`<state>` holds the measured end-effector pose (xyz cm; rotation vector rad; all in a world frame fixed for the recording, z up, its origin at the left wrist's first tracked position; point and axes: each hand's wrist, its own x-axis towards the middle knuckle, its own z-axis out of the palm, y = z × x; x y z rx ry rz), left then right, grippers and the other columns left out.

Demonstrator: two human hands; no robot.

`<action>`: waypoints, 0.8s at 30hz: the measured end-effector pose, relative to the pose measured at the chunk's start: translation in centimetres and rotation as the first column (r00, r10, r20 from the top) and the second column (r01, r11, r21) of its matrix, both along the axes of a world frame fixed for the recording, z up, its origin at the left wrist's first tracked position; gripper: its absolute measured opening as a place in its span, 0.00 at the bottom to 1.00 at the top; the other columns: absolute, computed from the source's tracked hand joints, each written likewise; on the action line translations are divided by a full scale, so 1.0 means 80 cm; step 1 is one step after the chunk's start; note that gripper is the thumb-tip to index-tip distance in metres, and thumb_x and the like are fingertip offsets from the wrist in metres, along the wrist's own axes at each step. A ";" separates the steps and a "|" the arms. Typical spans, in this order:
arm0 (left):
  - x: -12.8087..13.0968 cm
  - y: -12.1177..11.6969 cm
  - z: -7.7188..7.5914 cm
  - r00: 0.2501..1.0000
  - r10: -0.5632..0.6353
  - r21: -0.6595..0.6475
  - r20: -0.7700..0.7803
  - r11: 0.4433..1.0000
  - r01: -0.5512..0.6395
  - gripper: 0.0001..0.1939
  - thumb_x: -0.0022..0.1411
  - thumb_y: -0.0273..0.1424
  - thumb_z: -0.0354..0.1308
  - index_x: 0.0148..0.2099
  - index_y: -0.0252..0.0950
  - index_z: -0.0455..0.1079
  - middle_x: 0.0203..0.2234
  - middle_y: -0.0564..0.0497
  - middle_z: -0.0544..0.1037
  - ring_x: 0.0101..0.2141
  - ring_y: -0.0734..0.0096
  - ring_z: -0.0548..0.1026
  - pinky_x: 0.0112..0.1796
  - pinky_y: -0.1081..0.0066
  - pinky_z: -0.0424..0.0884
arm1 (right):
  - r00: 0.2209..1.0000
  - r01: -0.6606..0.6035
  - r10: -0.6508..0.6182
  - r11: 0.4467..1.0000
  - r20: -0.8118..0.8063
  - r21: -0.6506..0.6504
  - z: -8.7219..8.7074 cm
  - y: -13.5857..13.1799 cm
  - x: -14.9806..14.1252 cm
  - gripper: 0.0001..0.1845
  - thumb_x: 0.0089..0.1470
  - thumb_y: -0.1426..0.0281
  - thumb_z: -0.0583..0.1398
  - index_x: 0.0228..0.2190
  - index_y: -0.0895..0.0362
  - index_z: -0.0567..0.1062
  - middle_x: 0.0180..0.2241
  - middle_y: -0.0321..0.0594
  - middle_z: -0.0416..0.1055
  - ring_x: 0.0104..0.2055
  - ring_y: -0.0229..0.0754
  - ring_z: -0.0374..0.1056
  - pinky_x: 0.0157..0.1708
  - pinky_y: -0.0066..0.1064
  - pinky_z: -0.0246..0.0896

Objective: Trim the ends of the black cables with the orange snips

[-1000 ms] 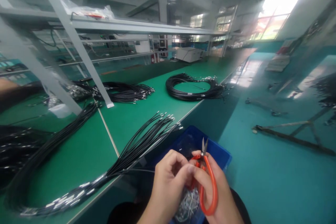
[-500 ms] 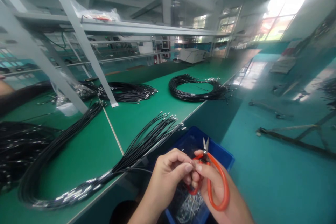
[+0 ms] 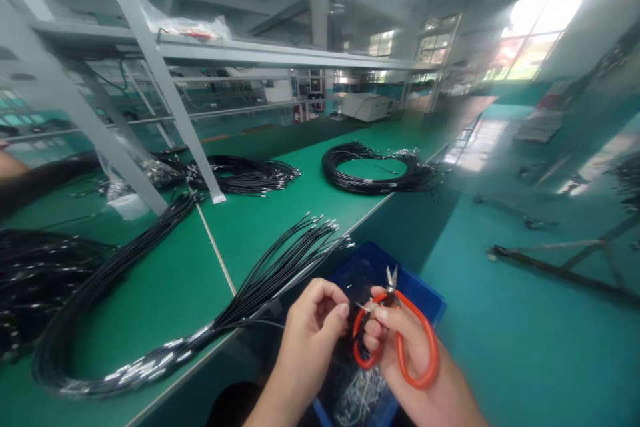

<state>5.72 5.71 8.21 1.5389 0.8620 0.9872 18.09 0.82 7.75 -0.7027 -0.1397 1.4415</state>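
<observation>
My left hand [image 3: 313, 323] is closed in a pinch above the blue bin. A single thin cable [image 3: 265, 323] runs from the black cable bundle [image 3: 150, 353] into this hand; its end is hidden behind the fingers. In my right hand [image 3: 395, 333] is a pair of red-handled scissors [image 3: 429, 353]. Its short blades point up and away, slightly parted, with the handle loops around the fingers. A small pale sliver [image 3: 364, 307] sticks out between the right thumb and fingers. The two hands are a little apart.
Below the hands stands a blue bin [image 3: 434, 293] with clear and whitish scraps [image 3: 363, 390] in it. More coiled black cables [image 3: 370, 183] lie on the green bench [image 3: 300, 193]. A white shelf post [image 3: 165, 87] rises at left. Part of another person's arm [image 3: 10, 165] shows at far left.
My hands were together at the fingertips and have moved apart, the left one shifting slightly left. A pale sliver now shows at the right fingertips. The scissors stay in my right hand.
</observation>
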 end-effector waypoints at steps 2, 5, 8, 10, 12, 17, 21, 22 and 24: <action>-0.002 -0.003 0.003 0.974 0.141 0.295 -0.178 0.952 -0.084 0.06 0.59 0.23 0.52 0.37 0.37 0.67 0.31 0.51 0.70 0.29 0.73 0.70 0.30 0.74 0.67 | 1.000 0.016 -0.016 1.000 -0.007 -0.010 0.000 0.001 -0.001 0.09 0.45 0.78 0.64 0.32 0.59 0.74 0.23 0.36 0.70 0.25 0.35 0.65 0.26 0.25 0.64; -0.001 -0.007 0.005 0.916 0.246 0.603 -0.317 0.797 -0.005 0.12 0.59 0.21 0.50 0.41 0.39 0.70 0.36 0.48 0.71 0.30 0.73 0.72 0.31 0.75 0.67 | 0.999 0.016 -0.016 1.000 -0.037 0.000 0.000 0.002 -0.003 0.08 0.46 0.78 0.63 0.31 0.58 0.73 0.23 0.37 0.71 0.25 0.35 0.65 0.26 0.25 0.64; -0.001 -0.006 0.003 0.874 0.324 0.685 -0.361 0.729 0.013 0.11 0.60 0.22 0.50 0.36 0.39 0.71 0.34 0.48 0.73 0.30 0.71 0.73 0.30 0.75 0.67 | 0.999 0.022 -0.022 1.000 -0.037 -0.006 0.001 0.001 -0.005 0.08 0.46 0.78 0.63 0.32 0.58 0.73 0.24 0.37 0.72 0.25 0.35 0.65 0.26 0.25 0.64; -0.003 -0.004 0.002 0.889 0.312 0.600 -0.335 0.798 -0.054 0.09 0.60 0.23 0.50 0.35 0.39 0.71 0.33 0.49 0.74 0.31 0.69 0.73 0.32 0.74 0.67 | 0.999 0.029 -0.030 1.000 -0.017 -0.005 0.001 0.002 -0.006 0.09 0.46 0.78 0.62 0.34 0.58 0.73 0.24 0.37 0.71 0.25 0.35 0.65 0.26 0.25 0.63; -0.004 -0.005 0.003 0.944 0.176 0.376 -0.278 0.925 -0.062 0.08 0.59 0.23 0.52 0.37 0.39 0.70 0.32 0.50 0.75 0.31 0.69 0.74 0.32 0.74 0.68 | 1.000 0.024 -0.024 1.000 -0.006 0.015 0.000 0.002 -0.008 0.09 0.47 0.77 0.61 0.34 0.58 0.72 0.22 0.35 0.69 0.25 0.35 0.64 0.26 0.25 0.62; 0.001 -0.012 0.000 0.994 -0.101 -0.098 0.035 0.990 0.104 0.01 0.56 0.27 0.58 0.33 0.36 0.67 0.24 0.54 0.76 0.26 0.73 0.73 0.29 0.76 0.68 | 1.000 -0.008 0.006 0.997 0.025 0.074 0.000 0.004 -0.012 0.06 0.49 0.75 0.59 0.33 0.58 0.70 0.17 0.32 0.65 0.22 0.34 0.60 0.23 0.24 0.58; 0.000 -0.006 -0.010 0.992 -0.048 -0.217 0.120 0.973 0.074 0.07 0.54 0.31 0.61 0.30 0.34 0.68 0.22 0.55 0.71 0.24 0.77 0.67 0.27 0.79 0.64 | 0.903 0.132 -0.159 0.987 0.398 0.095 -0.007 0.003 -0.006 0.12 0.48 0.72 0.61 0.37 0.55 0.67 0.22 0.31 0.68 0.22 0.34 0.62 0.24 0.25 0.58; -0.002 -0.004 -0.011 0.992 -0.042 -0.234 0.121 0.970 0.069 0.07 0.53 0.32 0.62 0.30 0.33 0.69 0.22 0.56 0.70 0.24 0.78 0.65 0.26 0.79 0.62 | 0.811 0.213 -0.246 0.969 0.531 0.122 -0.010 0.003 -0.004 0.14 0.47 0.72 0.62 0.38 0.53 0.67 0.25 0.32 0.71 0.25 0.35 0.64 0.27 0.25 0.60; -0.004 -0.001 -0.011 0.991 -0.050 -0.259 0.124 0.963 0.081 0.08 0.52 0.32 0.63 0.29 0.33 0.69 0.22 0.56 0.68 0.24 0.79 0.63 0.25 0.80 0.59 | 0.563 0.308 -0.373 0.923 0.738 0.232 -0.017 0.002 0.001 0.17 0.45 0.72 0.63 0.39 0.51 0.67 0.34 0.35 0.73 0.34 0.38 0.67 0.36 0.29 0.62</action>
